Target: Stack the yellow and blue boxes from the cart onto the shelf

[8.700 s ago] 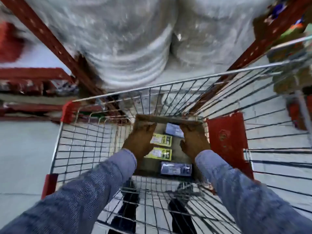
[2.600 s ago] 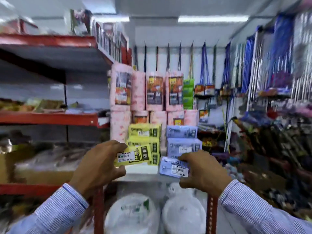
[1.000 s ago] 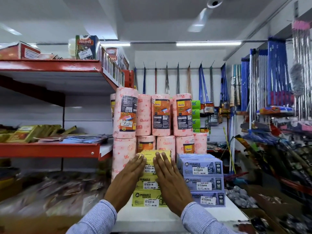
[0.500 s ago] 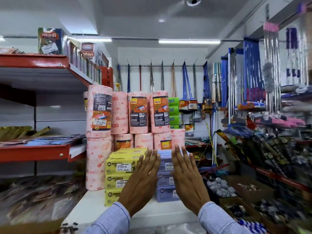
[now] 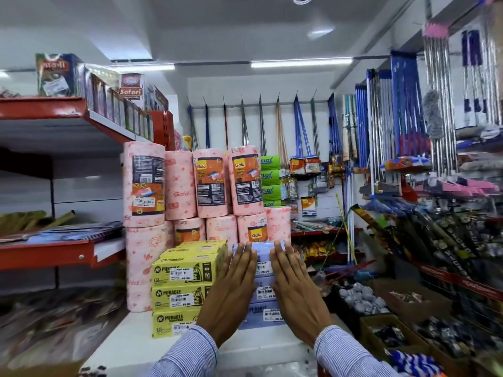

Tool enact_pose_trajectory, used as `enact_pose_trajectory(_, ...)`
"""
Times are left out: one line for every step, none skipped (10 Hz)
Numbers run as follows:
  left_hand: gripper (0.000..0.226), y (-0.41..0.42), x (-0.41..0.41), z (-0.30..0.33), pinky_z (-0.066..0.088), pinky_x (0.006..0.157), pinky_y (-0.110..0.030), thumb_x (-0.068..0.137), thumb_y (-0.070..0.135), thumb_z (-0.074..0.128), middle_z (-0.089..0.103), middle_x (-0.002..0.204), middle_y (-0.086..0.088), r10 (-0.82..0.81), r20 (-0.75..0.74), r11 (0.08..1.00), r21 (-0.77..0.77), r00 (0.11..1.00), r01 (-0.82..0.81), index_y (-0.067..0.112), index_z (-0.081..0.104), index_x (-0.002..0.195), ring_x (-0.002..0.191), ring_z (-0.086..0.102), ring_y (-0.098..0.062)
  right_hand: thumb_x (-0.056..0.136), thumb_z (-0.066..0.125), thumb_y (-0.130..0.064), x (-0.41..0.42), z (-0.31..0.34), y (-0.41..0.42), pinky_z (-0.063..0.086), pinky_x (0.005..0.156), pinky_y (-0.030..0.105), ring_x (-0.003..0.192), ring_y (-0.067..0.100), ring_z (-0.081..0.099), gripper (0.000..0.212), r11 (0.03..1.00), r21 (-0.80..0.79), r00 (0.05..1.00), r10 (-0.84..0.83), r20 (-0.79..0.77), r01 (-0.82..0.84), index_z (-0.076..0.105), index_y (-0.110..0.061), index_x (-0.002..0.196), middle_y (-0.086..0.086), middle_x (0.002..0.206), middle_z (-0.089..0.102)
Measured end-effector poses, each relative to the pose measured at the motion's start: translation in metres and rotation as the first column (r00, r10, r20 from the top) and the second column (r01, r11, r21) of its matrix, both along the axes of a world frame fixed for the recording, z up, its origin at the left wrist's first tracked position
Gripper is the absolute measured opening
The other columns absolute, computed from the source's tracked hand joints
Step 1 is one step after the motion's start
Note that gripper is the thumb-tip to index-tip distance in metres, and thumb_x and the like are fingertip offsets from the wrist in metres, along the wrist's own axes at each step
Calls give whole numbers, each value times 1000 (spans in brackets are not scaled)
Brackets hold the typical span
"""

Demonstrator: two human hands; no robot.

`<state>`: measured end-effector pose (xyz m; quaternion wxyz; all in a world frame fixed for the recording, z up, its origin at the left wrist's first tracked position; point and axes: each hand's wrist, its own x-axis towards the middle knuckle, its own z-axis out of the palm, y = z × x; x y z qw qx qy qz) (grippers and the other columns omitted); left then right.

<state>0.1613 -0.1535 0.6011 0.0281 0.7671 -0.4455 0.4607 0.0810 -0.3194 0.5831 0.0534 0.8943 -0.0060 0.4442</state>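
A stack of three yellow boxes (image 5: pixel 179 292) stands on the white shelf (image 5: pixel 130 341), and a stack of three blue boxes (image 5: pixel 263 291) stands right beside it. My left hand (image 5: pixel 231 292) and my right hand (image 5: pixel 296 289) lie flat, fingers stretched out, against the front of the blue stack, one on each side of its price labels. Neither hand grips a box. The hands hide much of the blue boxes' fronts. The cart is out of view.
Pink paper-towel rolls (image 5: pixel 196 186) are piled directly behind both stacks. Red shelves (image 5: pixel 54 251) with packets run along the left. Mops and brooms (image 5: pixel 394 123) hang at the right, above cardboard bins of goods (image 5: pixel 362 297).
Since a second ago my hands have shifted from the front of the yellow stack to the front of the blue stack. The view has swung a little to the right.
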Motion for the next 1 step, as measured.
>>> enact_pose_trajectory(61, 1, -4, 3, 12, 115, -48, 100, 29, 29, 11, 161, -20, 18, -15, 1000, -15, 1000, -18, 1, 17, 152, 150, 11, -37, 104, 34, -23, -5, 4, 3, 7, 119, 43, 150, 22, -13, 67, 1000, -2, 1000, 8, -10, -8, -10, -12, 153, 6, 163, -15)
